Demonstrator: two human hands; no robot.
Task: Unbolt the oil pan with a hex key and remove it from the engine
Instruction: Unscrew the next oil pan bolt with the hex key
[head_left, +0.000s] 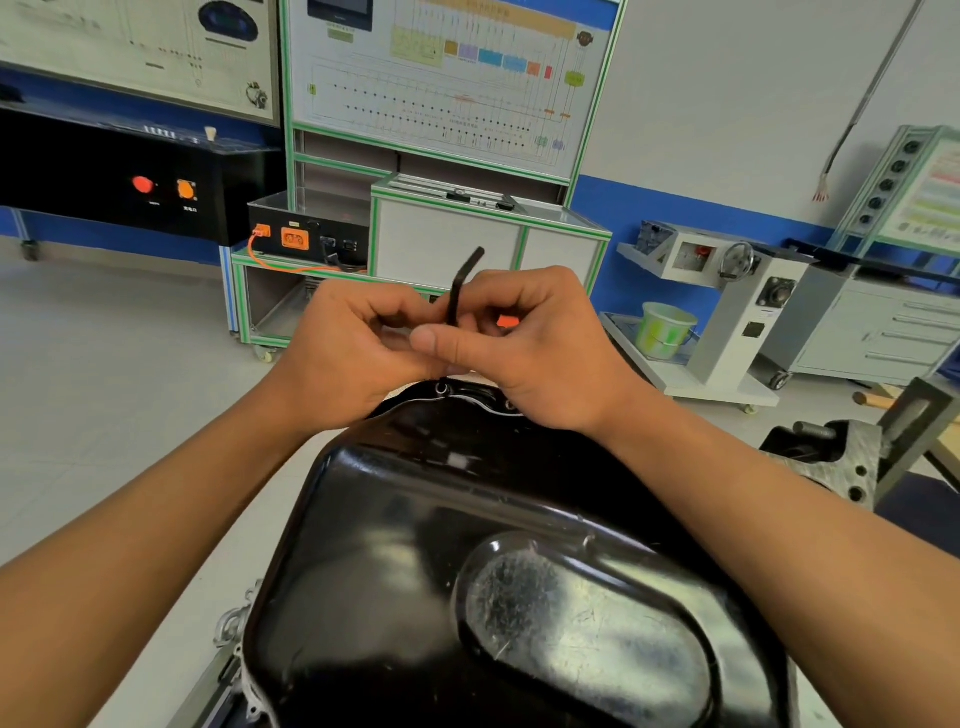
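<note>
1. Oil pan (493, 571), glossy black, fills the lower middle of the view. Its domed underside faces up and its far flange reaches to just under both hands. Pale cast metal (234, 623) shows beneath its lower left edge.
2. At the far left a black console (78, 171) stands against the wall, with a red button (143, 184) and an orange button (185, 189) side by side on its front.
3. Right of it, a black box with orange sockets (295, 239) sits on a green-framed trolley (488, 234), below a wiring-diagram board (441, 78).
4. The left hand (358, 353) hovers over the pan's far flange with its fingers curled inward. Its grip seems to pinch the lower shaft of the hex key, though the other hand's thumb covers the contact.
5. The hex key (460, 291), black and L-shaped, stands nearly upright between the hands, its short bent end pointing up and to the right. Its lower tip is hidden, somewhere above a bolt hole (441, 388) in the flange.
6. The right hand (530, 353) has its grip closed round the key's shaft, fingers curled and thumb stretched leftward against the left hand.
7. A green and white bucket (665, 330) rests on the low base of a grey stand with a handwheel (737, 262).
8. At the far right a rough grey metal block (841, 457) with a threaded stud lies near the pan's right side.
</note>
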